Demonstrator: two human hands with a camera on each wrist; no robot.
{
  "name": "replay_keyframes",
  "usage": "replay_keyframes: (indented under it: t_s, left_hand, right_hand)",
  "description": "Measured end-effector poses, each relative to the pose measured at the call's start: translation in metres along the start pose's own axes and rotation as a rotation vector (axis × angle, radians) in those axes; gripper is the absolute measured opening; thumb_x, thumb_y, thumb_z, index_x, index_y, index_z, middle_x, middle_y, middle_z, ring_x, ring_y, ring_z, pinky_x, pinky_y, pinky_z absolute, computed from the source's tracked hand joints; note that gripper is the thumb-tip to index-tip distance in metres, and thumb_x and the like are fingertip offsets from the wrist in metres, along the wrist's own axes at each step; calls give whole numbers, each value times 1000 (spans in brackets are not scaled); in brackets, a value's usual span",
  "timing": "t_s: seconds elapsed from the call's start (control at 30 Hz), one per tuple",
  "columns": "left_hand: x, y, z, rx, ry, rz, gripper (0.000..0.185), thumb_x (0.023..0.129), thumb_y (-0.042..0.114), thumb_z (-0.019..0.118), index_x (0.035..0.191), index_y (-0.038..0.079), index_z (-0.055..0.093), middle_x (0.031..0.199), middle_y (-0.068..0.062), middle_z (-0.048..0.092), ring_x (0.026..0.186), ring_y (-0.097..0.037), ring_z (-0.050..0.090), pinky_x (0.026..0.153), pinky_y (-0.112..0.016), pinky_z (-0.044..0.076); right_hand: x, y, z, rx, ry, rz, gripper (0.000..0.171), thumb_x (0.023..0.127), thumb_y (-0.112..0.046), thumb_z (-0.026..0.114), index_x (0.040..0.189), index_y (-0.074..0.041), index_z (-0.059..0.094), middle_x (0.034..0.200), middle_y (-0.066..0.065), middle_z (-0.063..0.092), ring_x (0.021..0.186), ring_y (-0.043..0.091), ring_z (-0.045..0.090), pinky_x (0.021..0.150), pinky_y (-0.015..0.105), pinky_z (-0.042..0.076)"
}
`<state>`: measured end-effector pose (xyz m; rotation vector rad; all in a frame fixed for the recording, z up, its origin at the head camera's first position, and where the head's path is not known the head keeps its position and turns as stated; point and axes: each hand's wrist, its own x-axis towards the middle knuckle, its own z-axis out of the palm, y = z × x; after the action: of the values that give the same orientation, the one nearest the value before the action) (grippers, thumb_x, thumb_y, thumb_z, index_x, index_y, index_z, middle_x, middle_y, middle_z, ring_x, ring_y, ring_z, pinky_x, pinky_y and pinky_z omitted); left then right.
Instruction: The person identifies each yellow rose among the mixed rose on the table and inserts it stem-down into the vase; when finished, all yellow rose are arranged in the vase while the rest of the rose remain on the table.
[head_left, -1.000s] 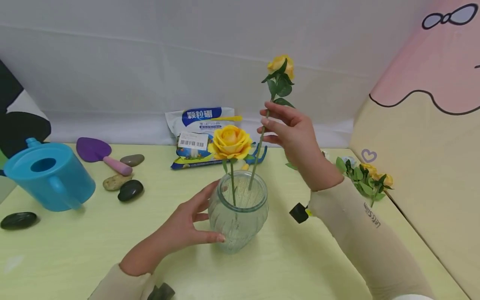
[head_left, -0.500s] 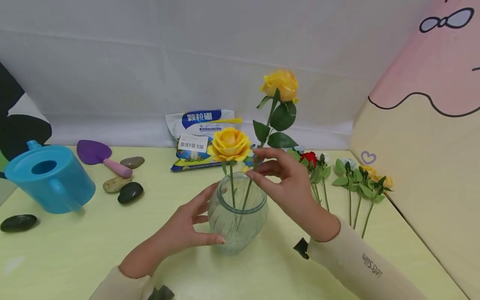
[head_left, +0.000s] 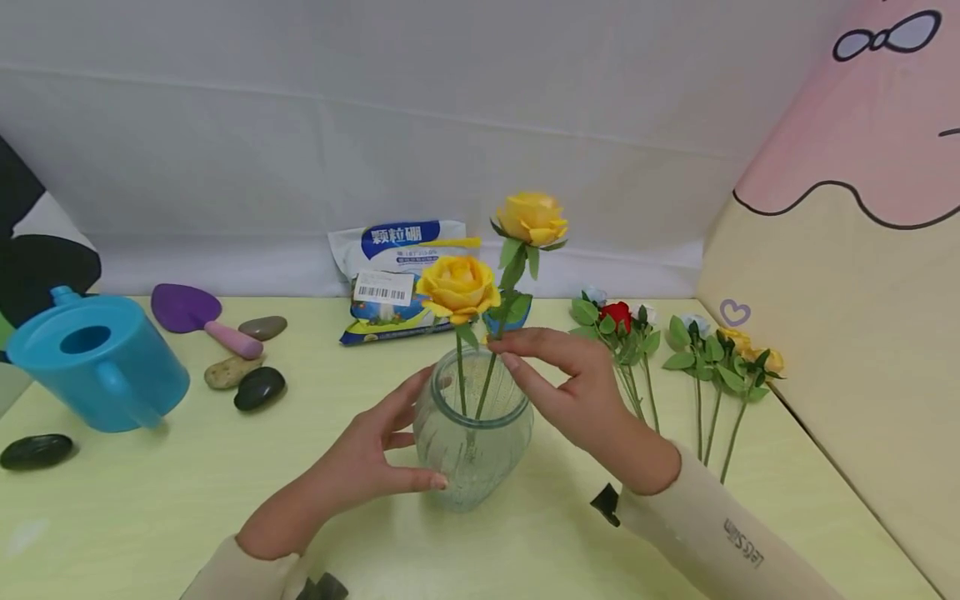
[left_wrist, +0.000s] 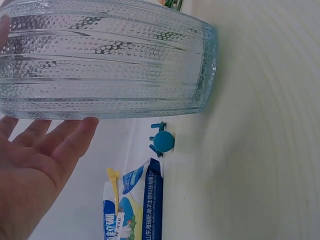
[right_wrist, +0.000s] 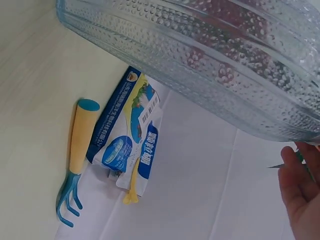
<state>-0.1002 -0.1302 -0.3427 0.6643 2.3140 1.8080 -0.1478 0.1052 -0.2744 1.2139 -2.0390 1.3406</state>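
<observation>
VASE: ribbed glass vase at frame centre, first yellow rose upright inside | LEFT: left hand – fingers spread, cupping its wall | RIGHT: right hand pinches second yellow rose's stem above the rim | TIP: keep vase braced, feed stem straight – loosen the pinch only once it rests | CHANGE: bloom sits lower than a second ago, hand dropped to rim.
</observation>
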Motion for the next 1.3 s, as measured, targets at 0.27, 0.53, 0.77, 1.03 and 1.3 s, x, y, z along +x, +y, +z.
replay_keyframes:
  t_s: [0.27,0.53,0.77,1.03,1.3]
  left_hand:
    - [1,-2,-1,20,-11,-23,101,70,23,82,148,29,17,150,-2,24,130,-30,34,92,-38,46]
    - [-1,-3,0,18,-11,-19,101,70,21,82,148,29,17,151,-2,23,129,-30,36,92,-36,46]
    - [-1,-3,1,22,4,-29,102,69,21,83,147,31,18,150,-3,25,126,-31,40,91,-36,47]
    - [-3,-3,2,9,7,-33,101,69,20,83,146,36,20,149,-1,28,125,-30,42,91,-40,47]
    - [-1,-3,0,0,0,-37,100,69,20,82,146,38,20,150,0,25,125,-32,42,89,-43,48]
  right_hand:
    - [-14,3,-9,50,-100,35,17,89,-3,58,99,-1,71,101,9,68,106,24,58,91,40,47]
    - [-32,9,-44,248,-201,153,23,91,5,50,105,0,68,101,6,69,96,21,64,84,32,51]
    - [-56,28,-68,271,-260,258,25,90,11,48,102,1,67,93,9,69,81,21,67,80,28,52]
    - [-76,61,-128,302,74,601,18,94,-2,51,100,0,68,85,8,69,74,19,68,76,26,54]
    - [-102,111,-206,292,247,951,11,90,-8,58,96,-12,67,88,-5,68,81,6,66,76,16,50]
